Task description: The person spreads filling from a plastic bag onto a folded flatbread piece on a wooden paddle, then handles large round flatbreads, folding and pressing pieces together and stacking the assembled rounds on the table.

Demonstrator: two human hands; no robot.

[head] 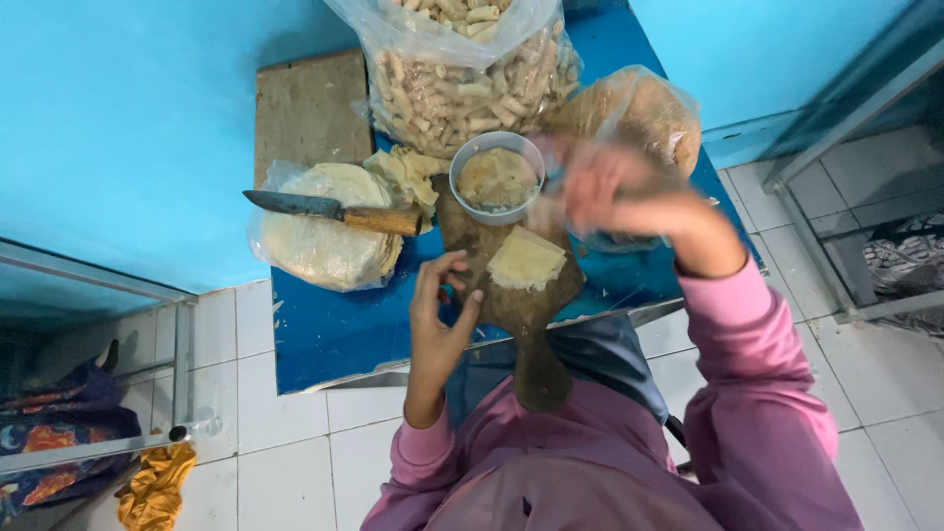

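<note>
- The left hand [440,313] is held with fingers loosely curled and empty, beside a square wrapper [526,259] lying on a wooden board [526,324].
- The right hand [605,192] is blurred beside the filling bowl [497,178]; its grip cannot be told.

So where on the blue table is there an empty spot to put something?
The blue table is bare at its near left corner, bordered by the wrapper stack in plastic, the wooden board and the left hand. A thin strip shows by the right hand. The far end is crowded: bag of rolls, bowl, knife.
</note>
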